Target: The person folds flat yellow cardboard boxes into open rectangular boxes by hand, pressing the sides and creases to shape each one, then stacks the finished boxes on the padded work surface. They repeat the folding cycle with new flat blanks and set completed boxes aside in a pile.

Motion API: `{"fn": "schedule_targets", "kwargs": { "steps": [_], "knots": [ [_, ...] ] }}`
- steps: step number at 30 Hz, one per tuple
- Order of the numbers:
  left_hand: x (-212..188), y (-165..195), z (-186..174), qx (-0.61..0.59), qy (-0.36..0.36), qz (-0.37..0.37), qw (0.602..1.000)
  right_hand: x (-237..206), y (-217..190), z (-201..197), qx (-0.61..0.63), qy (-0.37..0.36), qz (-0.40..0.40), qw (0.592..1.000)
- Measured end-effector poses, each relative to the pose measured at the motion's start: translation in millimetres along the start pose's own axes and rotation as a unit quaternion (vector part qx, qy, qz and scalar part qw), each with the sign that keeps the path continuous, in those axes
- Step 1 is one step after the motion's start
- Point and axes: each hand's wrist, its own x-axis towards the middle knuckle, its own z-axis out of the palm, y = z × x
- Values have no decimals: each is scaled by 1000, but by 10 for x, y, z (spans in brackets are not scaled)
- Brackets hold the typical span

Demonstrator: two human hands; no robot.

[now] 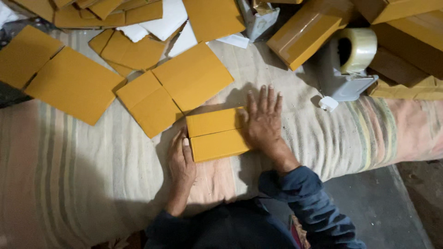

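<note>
box [217, 133]: long axis left-right, between hands
left hand [181, 161]: fingers flat against left end
right hand [264, 121]: fingers spread, pressing right end

Striped cloth [83, 184] over the worktop, grey floor [369, 203] beside it, dim light

Small yellow cardboard box [217, 133] lies on striped cloth [83, 161], flaps closed, seam running across its middle. Left hand [181, 159] presses box's near-left corner, thumb on its edge. Right hand [264, 121] lies flat, fingers spread, against box's right end, partly on cloth. Flattened yellow box blanks [177, 87] spread just beyond. Grey tape dispenser [347, 69] with clear roll stands far right, beside taped boxes [304, 37].
</note>
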Motion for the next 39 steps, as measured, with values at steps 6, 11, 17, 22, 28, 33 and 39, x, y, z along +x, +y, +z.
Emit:
{"fn": "schedule_targets", "kwargs": {
  "steps": [6,11,17,22,28,33,39],
  "knots": [
    [-25,47,-99,26,32,60,997,46,-1297,57,105,1,-130,986],
    [112,303,-329,28,31,67,997,77,-1785,-28,117,-8,-172,978],
    [99,423,-270,-6,22,30,999,167,-759,-113,65,-7,-61,996],
    [140,297,-196,-156,-32,-207,965,45,-182,-171,82,10,48,995],
    [416,622,152,299,-129,75,942,-154,-437,-209,61,55,3,997],
    [396,895,506,300,-164,94,935,-169,-366,-278,86,14,44,995],
    [538,530,29,368,-114,34,922,-205,-125,-256,89,28,65,994]
  ]
}}
